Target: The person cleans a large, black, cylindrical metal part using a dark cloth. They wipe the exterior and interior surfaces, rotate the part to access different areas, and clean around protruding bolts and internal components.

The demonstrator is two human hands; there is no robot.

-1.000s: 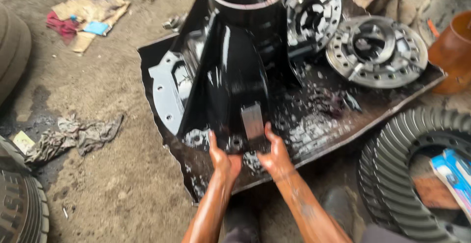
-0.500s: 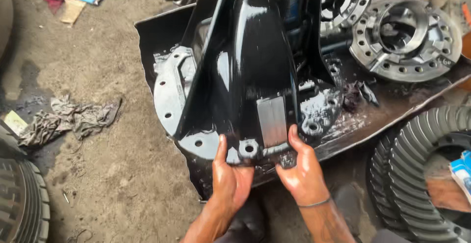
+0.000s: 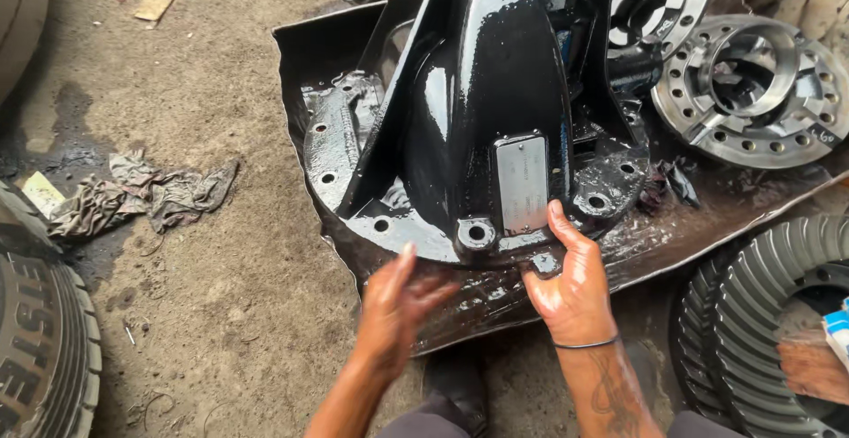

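Oil coats the black housing [image 3: 482, 128] lying on the tray [image 3: 707, 226], so the right hand [image 3: 570, 283] gripping its flange could slip while the open left hand [image 3: 398, 301] hovers just below the rim.

Just beyond the fingers [image 3: 566, 226] the housing [image 3: 482, 111] is glossy black with a dull grey plate [image 3: 522, 181], the sheet [image 3: 495, 301] beneath them oily black, the flange [image 3: 752, 93] right of them silver-grey, the rags [image 3: 141, 195] far left grey-brown.
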